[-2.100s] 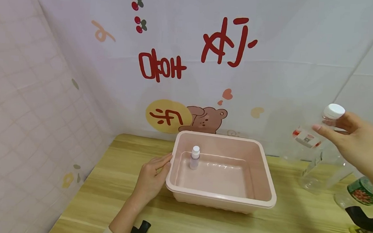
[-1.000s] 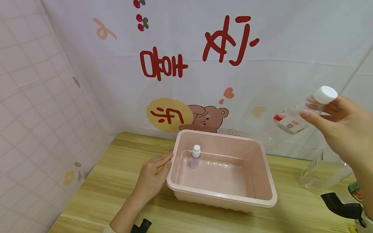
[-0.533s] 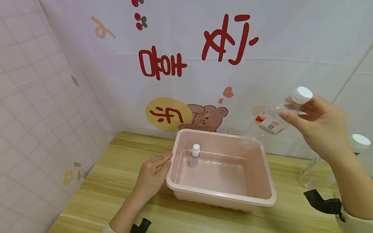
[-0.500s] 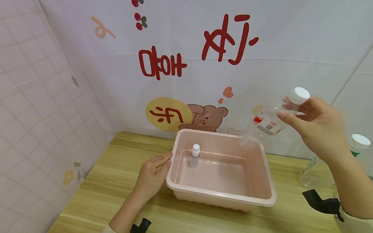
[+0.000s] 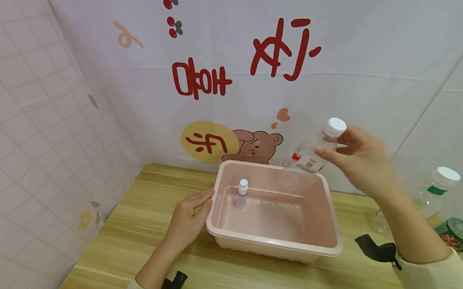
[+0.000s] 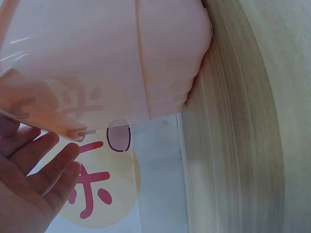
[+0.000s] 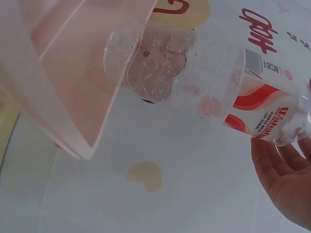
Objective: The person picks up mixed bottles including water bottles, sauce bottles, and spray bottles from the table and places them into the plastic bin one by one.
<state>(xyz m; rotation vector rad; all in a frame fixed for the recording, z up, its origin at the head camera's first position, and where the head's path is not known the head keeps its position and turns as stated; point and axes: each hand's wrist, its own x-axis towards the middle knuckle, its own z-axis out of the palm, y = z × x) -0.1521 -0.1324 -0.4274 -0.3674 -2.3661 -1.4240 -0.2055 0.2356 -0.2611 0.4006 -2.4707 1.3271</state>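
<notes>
In the head view my right hand (image 5: 359, 160) holds a clear plastic water bottle (image 5: 309, 156) by its neck, just under the white cap. The bottle tilts, its base down to the left over the back right part of a pink plastic basin (image 5: 273, 245). Its red and white label (image 7: 262, 107) shows in the right wrist view. At the basin's left rim rests my left hand (image 5: 189, 215), its fingers fairly straight against the edge; the left wrist view shows those fingers (image 6: 63, 162) by the rim. A small white-capped bottle (image 5: 242, 194) stands inside the basin at the left.
Several clear bottles stand at the right of the wooden table (image 5: 246, 280), among them a white-capped bottle with a green band (image 5: 438, 190) and one with a green label (image 5: 457, 234), partly behind my right forearm. A printed cloth (image 5: 363, 50) hangs behind the basin.
My right hand has carried the water bottle leftward from the right side, so its lower part is now over the basin. The left hand and the basin have stayed put.
</notes>
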